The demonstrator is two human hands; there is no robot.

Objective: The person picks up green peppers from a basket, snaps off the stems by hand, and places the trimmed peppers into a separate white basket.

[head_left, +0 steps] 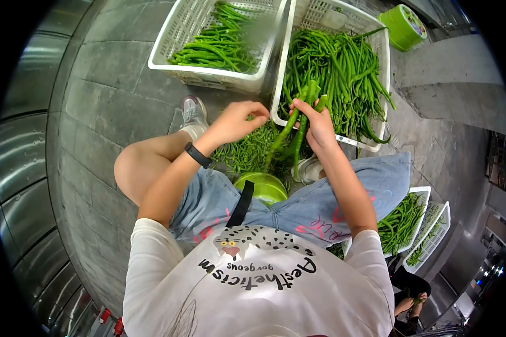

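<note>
Right hand [318,123] gripping a bunch of long green peppers [301,135], left hand [239,120] loosely curled nearby, cannot tell whether it holds anything, crate [310,17] of peppers beyond the right hand.

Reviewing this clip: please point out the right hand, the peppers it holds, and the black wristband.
Right hand [319,124]: head view, back of the hand.
Green peppers [301,133]: head view, side of one pepper below the fingers.
Black wristband [198,155]: head view, middle of the band.
</note>
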